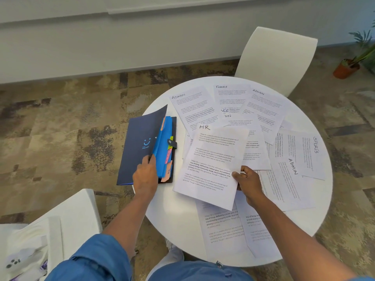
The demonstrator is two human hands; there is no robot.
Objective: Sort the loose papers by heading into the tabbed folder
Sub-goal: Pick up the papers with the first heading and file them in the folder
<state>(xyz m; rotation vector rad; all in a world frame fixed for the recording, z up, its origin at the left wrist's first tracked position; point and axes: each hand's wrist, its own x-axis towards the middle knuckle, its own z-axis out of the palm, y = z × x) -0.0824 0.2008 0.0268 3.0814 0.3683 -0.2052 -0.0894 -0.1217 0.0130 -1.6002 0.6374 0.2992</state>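
A dark navy tabbed folder [140, 147] lies at the left edge of the round white table [174, 222], its cover lifted, blue dividers [165, 142] and coloured tabs showing. My left hand [145, 176] grips the cover's lower edge. My right hand [246, 182] pinches the right edge of a sheet headed HR [211, 165], held just above the table beside the folder. Loose sheets headed ADMIN [194, 109], FINANCE [231, 96], ADMIN [265, 110], SPORTS [308, 155] and ADMIN [288, 179] lie spread over the tabletop, overlapping.
A white chair [278, 57] stands behind the table. Another white seat [67, 216] with white items is at lower left. Two more printed sheets [225, 230] lie at the table's near edge. A potted plant [349, 67] stands at far right on the patterned carpet.
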